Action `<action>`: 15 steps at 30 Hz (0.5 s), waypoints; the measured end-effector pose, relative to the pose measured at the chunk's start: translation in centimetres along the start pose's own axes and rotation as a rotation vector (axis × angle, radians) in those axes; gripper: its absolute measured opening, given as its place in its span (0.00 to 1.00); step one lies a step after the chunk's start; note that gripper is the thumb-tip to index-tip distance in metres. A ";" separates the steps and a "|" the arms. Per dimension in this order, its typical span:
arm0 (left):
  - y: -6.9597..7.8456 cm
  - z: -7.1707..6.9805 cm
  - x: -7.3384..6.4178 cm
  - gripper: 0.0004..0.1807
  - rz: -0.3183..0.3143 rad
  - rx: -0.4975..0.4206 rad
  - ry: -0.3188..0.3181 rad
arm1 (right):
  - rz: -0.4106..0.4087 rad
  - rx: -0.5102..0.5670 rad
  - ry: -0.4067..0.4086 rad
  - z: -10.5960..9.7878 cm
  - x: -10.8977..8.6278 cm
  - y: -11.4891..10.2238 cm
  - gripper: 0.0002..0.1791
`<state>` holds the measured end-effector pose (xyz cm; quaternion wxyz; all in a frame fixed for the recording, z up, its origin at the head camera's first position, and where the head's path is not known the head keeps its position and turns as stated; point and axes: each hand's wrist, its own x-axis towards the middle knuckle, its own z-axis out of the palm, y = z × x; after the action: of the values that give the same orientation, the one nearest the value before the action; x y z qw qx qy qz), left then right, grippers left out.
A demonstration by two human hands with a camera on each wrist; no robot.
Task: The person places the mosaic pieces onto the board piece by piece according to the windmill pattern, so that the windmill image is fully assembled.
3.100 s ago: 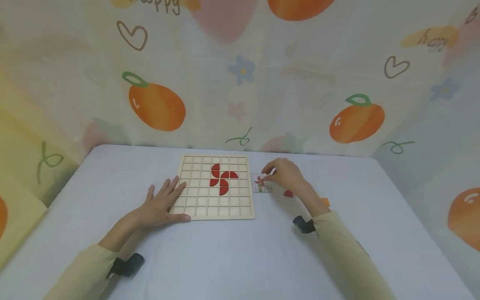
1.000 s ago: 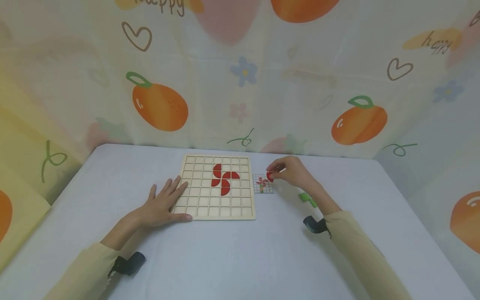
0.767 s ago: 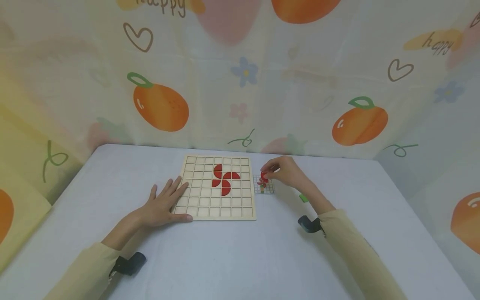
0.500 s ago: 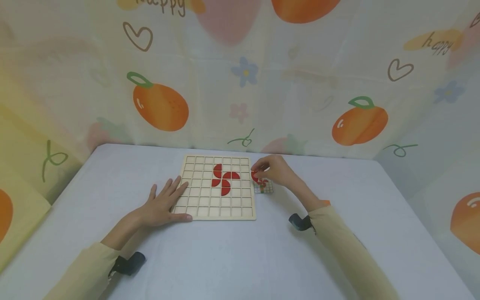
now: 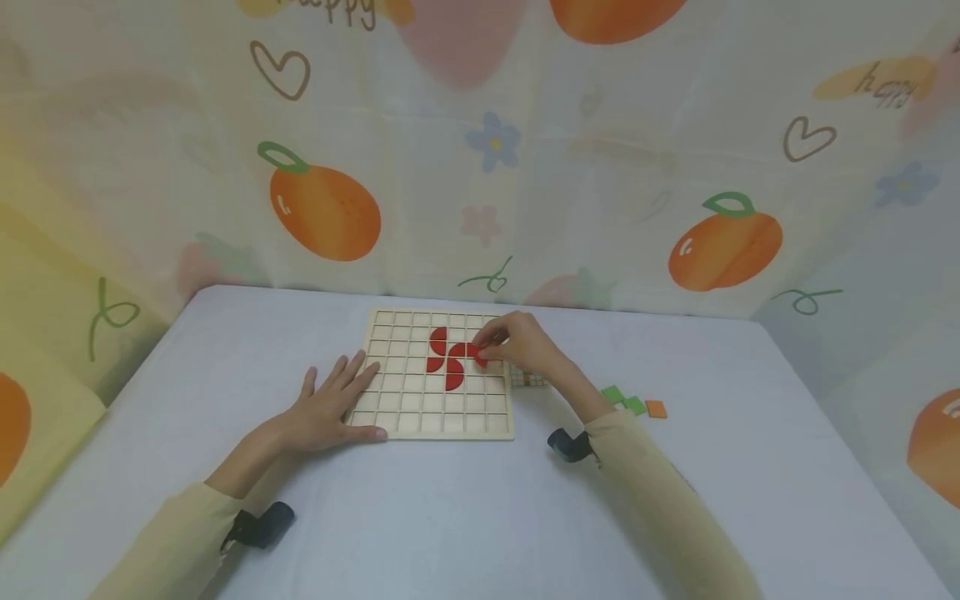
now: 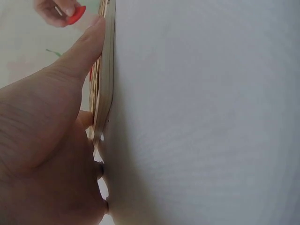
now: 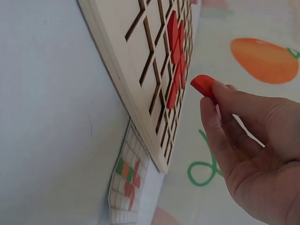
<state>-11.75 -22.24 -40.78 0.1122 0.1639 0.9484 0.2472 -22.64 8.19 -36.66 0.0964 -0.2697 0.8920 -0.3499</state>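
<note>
A wooden grid board lies on the table with several red quarter-circle pieces set in cells near its middle. My left hand rests with fingers spread over the board's left edge, and its thumb lies along the near edge. Between thumb and fingertips, my right hand pinches a red quarter-circle piece. In the right wrist view that piece hangs above the board surface, apart from the pieces in the grid. A small printed pattern card lies beside the board's right side, partly hidden by the right hand in the head view.
Green tiles and an orange tile lie on the white-covered table to the right, near the right forearm. A cloth backdrop printed with oranges hangs behind the table. Each wrist wears a black camera.
Holding a red piece, my right hand has moved left from above the card to over the board's right part. Green and orange tiles have come into view. My left hand stays put.
</note>
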 end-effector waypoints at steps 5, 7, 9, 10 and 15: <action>0.1 0.0 0.1 0.59 0.002 0.005 -0.001 | -0.018 0.014 0.000 0.8 0.5 -0.2 0.09; 0.1 0.0 0.1 0.59 0.003 0.005 0.001 | -0.031 0.020 -0.003 1.1 0.8 -0.4 0.09; 0.0 0.1 0.2 0.59 0.004 0.004 0.003 | -0.037 0.028 -0.008 1.5 1.0 -0.6 0.09; 0.0 0.1 0.2 0.59 0.004 0.006 0.003 | -0.039 0.032 -0.009 1.7 1.2 -0.7 0.09; 0.0 0.3 0.4 0.60 -0.003 0.015 0.009 | -0.067 0.036 -0.021 2.5 2.0 -1.6 0.09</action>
<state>-12.00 -22.00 -41.10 0.1073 0.1625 0.9509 0.2407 -22.72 4.69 -37.34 0.0991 -0.3011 0.8749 -0.3662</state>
